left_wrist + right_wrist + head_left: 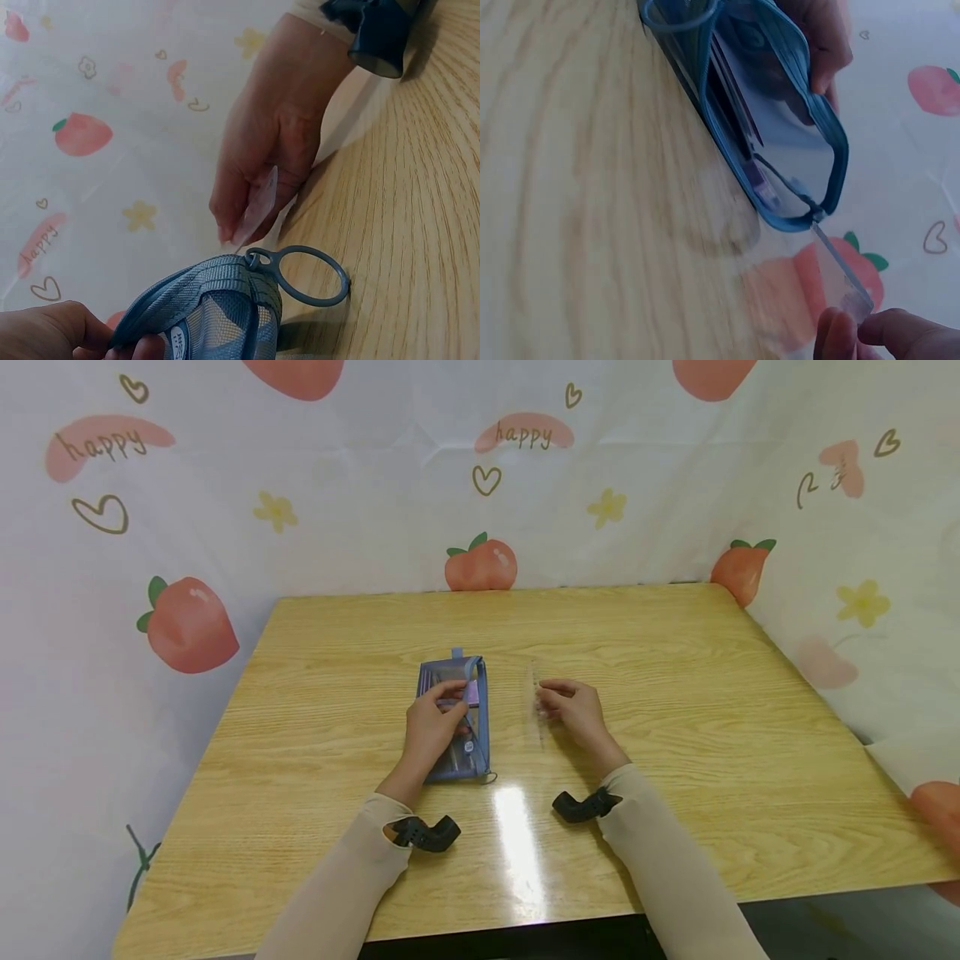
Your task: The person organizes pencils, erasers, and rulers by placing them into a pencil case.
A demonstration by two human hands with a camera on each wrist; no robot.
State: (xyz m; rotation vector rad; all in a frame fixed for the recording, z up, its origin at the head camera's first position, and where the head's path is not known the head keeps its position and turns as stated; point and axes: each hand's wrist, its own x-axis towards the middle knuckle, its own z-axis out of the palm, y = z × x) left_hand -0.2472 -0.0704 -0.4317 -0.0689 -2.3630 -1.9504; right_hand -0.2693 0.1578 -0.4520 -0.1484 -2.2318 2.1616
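Observation:
A blue zippered pencil case (483,735) with clear and mesh sides lies on the table, its mouth open toward the right. My left hand (432,725) pinches the edge of that mouth and holds it up, as the right wrist view also shows. Inside are several thin items, among them a purple piece (761,184). To the right of the case, my right hand (579,712) pinches a clear, flat plastic ruler (842,279) between thumb and fingers. It stands on edge, apart from the case in the head view.
The wooden table (675,693) stretches out on both sides of the hands. A white curtain (375,510) printed with peaches closes off the back and sides. A grey ring (315,274) hangs from the case's near end.

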